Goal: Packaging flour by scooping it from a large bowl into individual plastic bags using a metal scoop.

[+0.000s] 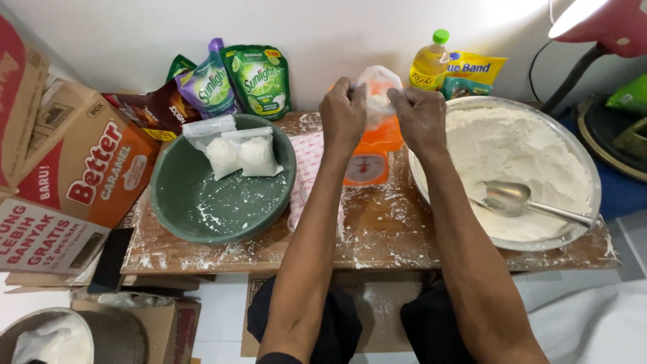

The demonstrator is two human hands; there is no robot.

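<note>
My left hand (342,111) and my right hand (420,119) both grip the top of a small clear plastic bag (377,84) with white flour in it, held above an orange kitchen scale (367,162). To the right stands a wide metal bowl (586,158) heaped with flour, with a metal scoop (512,197) lying in it. To the left a green bowl (202,209) holds two filled, tied flour bags (242,154).
A flour-dusted wooden table (377,236) carries everything. Detergent pouches (236,81), an oil bottle (430,62) and a yellow packet (475,71) stand along the wall. Cardboard boxes (81,168) crowd the left side. A lamp (600,27) leans in at the top right.
</note>
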